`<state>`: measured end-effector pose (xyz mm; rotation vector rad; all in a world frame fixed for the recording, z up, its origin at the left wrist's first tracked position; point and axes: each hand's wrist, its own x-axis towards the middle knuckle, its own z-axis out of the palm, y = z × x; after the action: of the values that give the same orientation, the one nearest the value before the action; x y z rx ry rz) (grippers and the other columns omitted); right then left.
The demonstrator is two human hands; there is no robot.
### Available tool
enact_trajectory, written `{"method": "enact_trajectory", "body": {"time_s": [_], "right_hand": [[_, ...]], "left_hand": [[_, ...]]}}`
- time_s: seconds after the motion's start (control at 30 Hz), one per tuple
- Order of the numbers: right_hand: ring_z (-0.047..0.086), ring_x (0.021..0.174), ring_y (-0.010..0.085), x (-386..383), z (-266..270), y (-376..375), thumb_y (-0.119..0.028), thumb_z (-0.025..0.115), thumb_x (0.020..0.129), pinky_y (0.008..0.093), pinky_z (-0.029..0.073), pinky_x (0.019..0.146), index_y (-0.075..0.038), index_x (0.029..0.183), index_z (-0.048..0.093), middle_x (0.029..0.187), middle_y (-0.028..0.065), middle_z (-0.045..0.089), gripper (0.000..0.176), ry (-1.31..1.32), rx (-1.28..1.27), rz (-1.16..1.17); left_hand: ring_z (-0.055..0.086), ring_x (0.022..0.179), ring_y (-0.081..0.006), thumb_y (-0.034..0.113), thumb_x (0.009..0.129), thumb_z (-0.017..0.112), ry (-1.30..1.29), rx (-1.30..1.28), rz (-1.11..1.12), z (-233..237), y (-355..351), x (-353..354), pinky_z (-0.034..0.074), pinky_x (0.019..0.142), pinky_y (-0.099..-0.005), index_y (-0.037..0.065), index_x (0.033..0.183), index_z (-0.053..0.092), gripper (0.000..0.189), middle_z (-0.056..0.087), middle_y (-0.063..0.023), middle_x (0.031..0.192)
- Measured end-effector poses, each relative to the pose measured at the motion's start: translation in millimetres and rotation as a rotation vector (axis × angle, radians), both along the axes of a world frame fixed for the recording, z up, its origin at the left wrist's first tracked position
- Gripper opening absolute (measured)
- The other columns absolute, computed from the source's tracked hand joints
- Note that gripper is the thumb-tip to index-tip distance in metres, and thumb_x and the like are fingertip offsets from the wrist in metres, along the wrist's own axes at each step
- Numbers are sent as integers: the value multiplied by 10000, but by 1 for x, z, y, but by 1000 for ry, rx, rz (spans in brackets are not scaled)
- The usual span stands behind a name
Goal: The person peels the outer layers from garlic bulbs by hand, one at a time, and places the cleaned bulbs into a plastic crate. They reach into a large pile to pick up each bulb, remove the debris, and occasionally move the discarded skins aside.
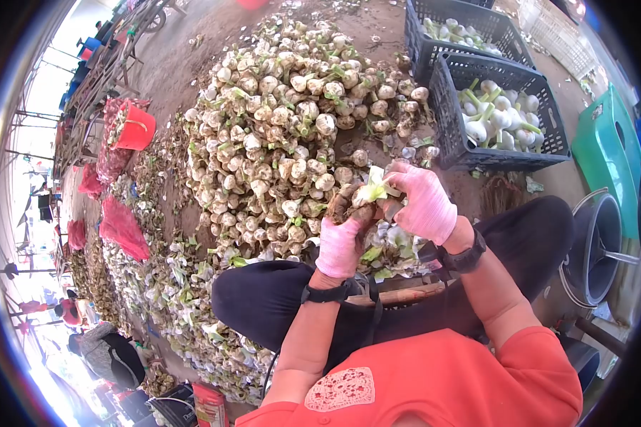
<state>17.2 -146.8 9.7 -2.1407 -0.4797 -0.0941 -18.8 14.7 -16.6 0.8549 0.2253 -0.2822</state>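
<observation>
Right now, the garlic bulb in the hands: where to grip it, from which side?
Probably the round body of the garlic bulb, from underneath, as the left hand cups it. Root end points lower left, pale green stalk upper right under fingers of the right hand, so the middle is the firm, free part.

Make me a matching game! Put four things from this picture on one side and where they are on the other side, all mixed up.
Things:
1. red round plastic bucket
2. nearer dark slatted plastic crate
3. green plastic stool
4. muddy garlic bulb with green stalk

Places:
A. held between the left hand and the right hand
B. left of the big garlic pile
C. far right edge
D. upper right, holding peeled white bulbs

Pairs: 1-B, 2-D, 3-C, 4-A.
</observation>
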Motion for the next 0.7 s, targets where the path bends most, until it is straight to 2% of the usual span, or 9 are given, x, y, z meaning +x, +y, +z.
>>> {"method": "enact_trajectory", "body": {"time_s": [0.17, 0.27, 0.3, 0.33, 0.37, 0.43, 0.5, 0.6, 0.7], "right_hand": [[617, 772, 360, 1, 2, -5, -74, 648, 671, 384, 497, 679, -3, 859, 631, 793, 170, 622, 202, 147, 54, -17], [623, 759, 372, 12, -16, -13, -89, 654, 682, 397, 503, 683, 1, 881, 628, 758, 197, 629, 220, 231, 40, -157], [627, 748, 377, 16, -32, -15, -92, 657, 686, 407, 503, 681, 0, 898, 627, 737, 207, 630, 233, 237, 20, -266], [618, 820, 372, 20, -53, -23, -63, 641, 701, 391, 498, 717, 9, 924, 622, 833, 209, 621, 235, 220, -55, -283], [618, 820, 372, 20, -62, -28, -63, 641, 701, 391, 498, 717, 9, 924, 622, 833, 209, 621, 235, 215, -53, -285], [588, 887, 366, 15, -67, -32, -28, 615, 716, 377, 484, 773, 21, 964, 610, 947, 204, 575, 253, 228, -184, -214], [557, 905, 357, 10, -55, -36, -10, 610, 724, 362, 464, 797, 31, 985, 596, 1010, 192, 523, 265, 145, -247, -155], [569, 867, 339, 8, -14, -32, -35, 646, 710, 363, 453, 761, 38, 968, 583, 965, 180, 559, 276, 284, 255, 34], [578, 851, 345, 2, 1, -25, -28, 643, 693, 367, 459, 741, 47, 937, 589, 897, 185, 583, 261, 302, 223, 94]], "left_hand": [[616, 971, -198, -29, 816, 571, -8, -46, -63, -3, 6, -2, 506, 860, -325, -25, 1218, 483, 412, 605, -107, 1086], [581, 1036, -187, -22, 778, 646, 6, -33, -156, 1, 3, -6, 469, 909, -300, -16, 1260, 459, 517, 578, -104, 1136], [596, 1003, -178, 140, 781, 711, -146, 21, -219, -11, 1, -9, 516, 830, -283, 17, 1282, 453, 576, 586, -90, 1145], [583, 1029, -178, 82, 770, 708, -107, -9, -218, -11, 1, -10, 493, 870, -291, 15, 1263, 465, 553, 574, -81, 1161], [569, 1055, -177, 24, 759, 705, -70, -41, -210, -6, 0, -8, 470, 910, -299, 14, 1244, 476, 536, 563, -72, 1177], [568, 1057, -175, 33, 754, 713, -34, -127, -146, 11, 0, -5, 470, 911, -301, 15, 1237, 479, 537, 565, -76, 1175], [571, 1053, -174, 25, 757, 699, -42, -77, -132, 0, 3, -2, 467, 914, -303, 17, 1244, 474, 537, 565, -78, 1175], [574, 1049, -181, 29, 783, 676, -117, -34, -99, -5, 2, 2, 464, 916, -306, 4, 1221, 495, 475, 581, -84, 1152], [573, 1049, -185, 44, 800, 673, -85, 0, -95, 1, 1, 1, 462, 918, -305, -1, 1215, 502, 451, 589, -88, 1140]]}}
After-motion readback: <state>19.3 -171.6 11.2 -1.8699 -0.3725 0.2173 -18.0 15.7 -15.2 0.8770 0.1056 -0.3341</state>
